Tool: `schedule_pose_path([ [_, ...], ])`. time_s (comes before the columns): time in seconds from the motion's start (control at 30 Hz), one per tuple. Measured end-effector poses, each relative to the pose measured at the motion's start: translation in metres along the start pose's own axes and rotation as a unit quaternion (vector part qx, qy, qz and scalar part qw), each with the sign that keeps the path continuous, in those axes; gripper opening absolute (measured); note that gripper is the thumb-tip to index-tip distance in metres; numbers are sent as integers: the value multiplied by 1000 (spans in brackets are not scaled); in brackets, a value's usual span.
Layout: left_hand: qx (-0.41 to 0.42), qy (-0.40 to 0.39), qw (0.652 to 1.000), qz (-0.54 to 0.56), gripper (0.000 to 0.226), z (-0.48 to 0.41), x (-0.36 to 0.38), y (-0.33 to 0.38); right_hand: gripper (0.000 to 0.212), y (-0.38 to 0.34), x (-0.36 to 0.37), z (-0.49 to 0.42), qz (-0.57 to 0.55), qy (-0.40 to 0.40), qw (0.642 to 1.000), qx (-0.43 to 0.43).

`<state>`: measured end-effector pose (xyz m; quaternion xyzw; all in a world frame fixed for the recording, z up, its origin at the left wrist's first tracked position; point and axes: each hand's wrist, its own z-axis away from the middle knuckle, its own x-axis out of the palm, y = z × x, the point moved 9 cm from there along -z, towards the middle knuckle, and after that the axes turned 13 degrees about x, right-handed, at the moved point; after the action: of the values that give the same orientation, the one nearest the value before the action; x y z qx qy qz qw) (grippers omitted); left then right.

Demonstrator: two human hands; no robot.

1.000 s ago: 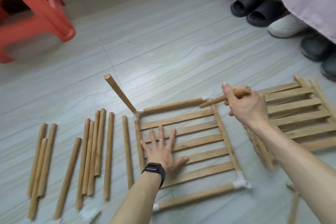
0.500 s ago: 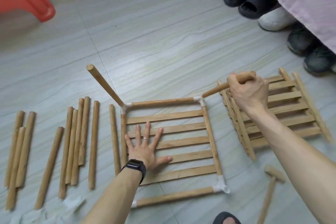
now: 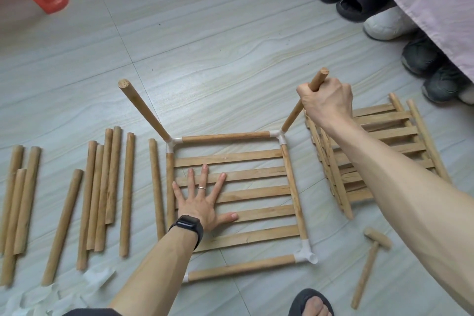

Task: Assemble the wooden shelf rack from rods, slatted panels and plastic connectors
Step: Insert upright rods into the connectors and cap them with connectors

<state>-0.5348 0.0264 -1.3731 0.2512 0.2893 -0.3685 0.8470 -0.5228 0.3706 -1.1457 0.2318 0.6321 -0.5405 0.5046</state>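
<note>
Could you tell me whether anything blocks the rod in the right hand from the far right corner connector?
Nothing visible does. The right hand grips the rod, whose lower end already meets the white connector; the stacked panels lie off to its right, clear of the joint.

Tiled floor (image 3: 230, 33) under loose rods (image 3: 102, 192), slatted panels (image 3: 379, 156), mallet (image 3: 369, 261).

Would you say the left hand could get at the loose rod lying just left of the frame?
Probably yes: the left hand lies flat and empty on the slatted panel, and the loose rod lies uncovered on the floor beside it.
</note>
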Motion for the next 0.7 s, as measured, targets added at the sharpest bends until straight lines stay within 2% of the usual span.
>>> schedule_pose_path([
  [0.53, 1, 13, 1000, -1, 109, -1, 1, 0, 43, 2, 10, 12, -21, 45, 997, 53],
  [0.7, 2, 46, 999, 6, 109, -5, 0, -1, 45, 11, 7, 12, -26, 58, 997, 43],
])
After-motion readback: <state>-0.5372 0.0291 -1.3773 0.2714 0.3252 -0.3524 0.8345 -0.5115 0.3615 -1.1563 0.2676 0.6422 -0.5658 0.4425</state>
